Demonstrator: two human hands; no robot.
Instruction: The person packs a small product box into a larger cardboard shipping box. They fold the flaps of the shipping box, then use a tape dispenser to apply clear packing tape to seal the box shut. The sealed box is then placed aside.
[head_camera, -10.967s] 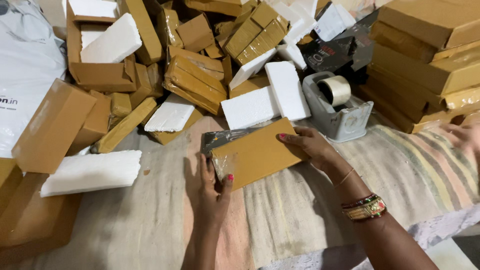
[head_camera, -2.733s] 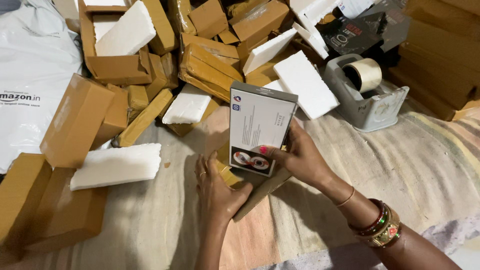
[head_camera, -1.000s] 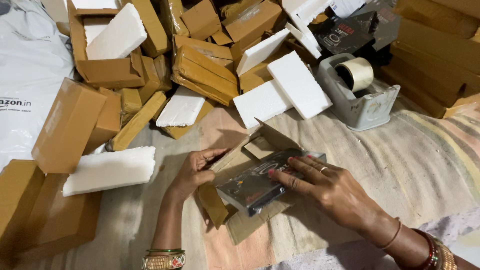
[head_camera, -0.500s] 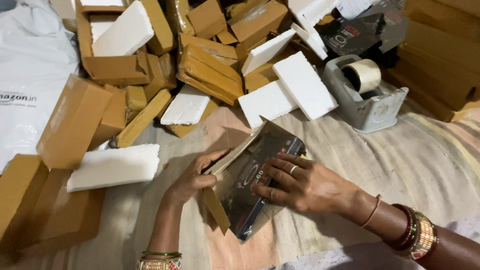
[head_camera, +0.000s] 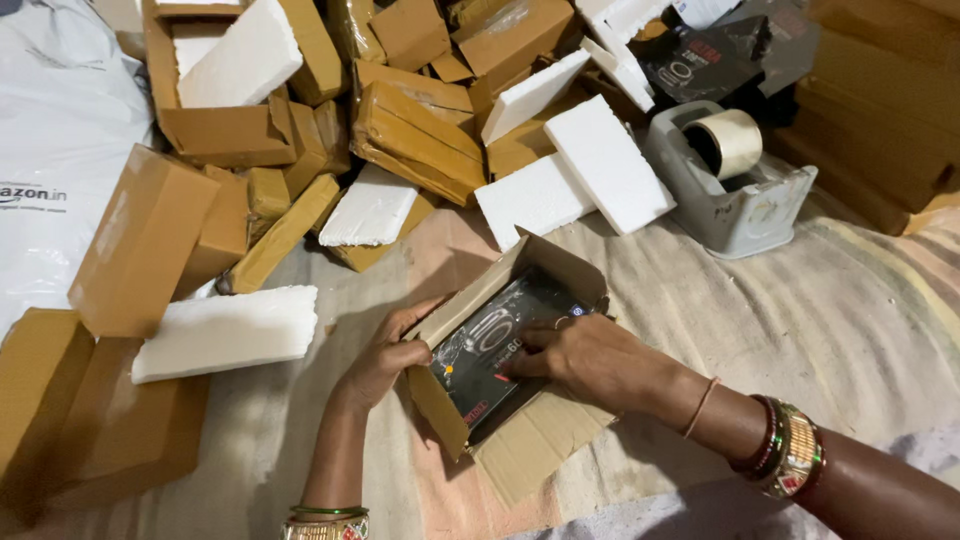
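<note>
Brown cardboard box (head_camera: 470, 400) lies open in front of me on the striped cloth (head_camera: 800, 320), its long axis running from near-left to far-right. The glossy black packet (head_camera: 500, 350) sits inside it. My right hand (head_camera: 585, 355) presses flat on the packet, fingers spread, while my left hand (head_camera: 385, 360) grips the box's left wall.

Striped cloth (head_camera: 800, 330) under heaped cartons (head_camera: 420, 120)

A black glossy pack (head_camera: 500, 350) lies inside the open brown carton (head_camera: 520, 440) under the right hand (head_camera: 590, 360); left hand (head_camera: 385, 355) grips its wall.
</note>
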